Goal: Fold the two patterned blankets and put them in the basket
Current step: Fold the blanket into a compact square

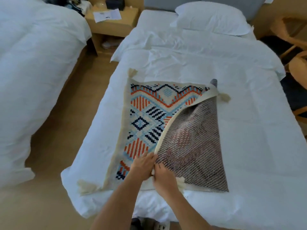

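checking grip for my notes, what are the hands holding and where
Both the left hand and right hand grip the patterned blanket by its cream edge near the bed's foot, folding it over.

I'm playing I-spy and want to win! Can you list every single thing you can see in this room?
patterned blanket: one, cream with orange, light blue and navy shapes, on the near bed, right part folded over with its grey underside up
tassels: at least four, cream, at the blanket's corners
beds: two, white covers, one in the middle, one at left
pillow: one, white, head of the middle bed
nightstand: one, light wood, between the beds
paper: one, white, on the nightstand
dark box: one, black, on the nightstand
chairs: wooden, right edge, count unclear
left hand: fingers on the folded edge
right hand: gripping the near edge
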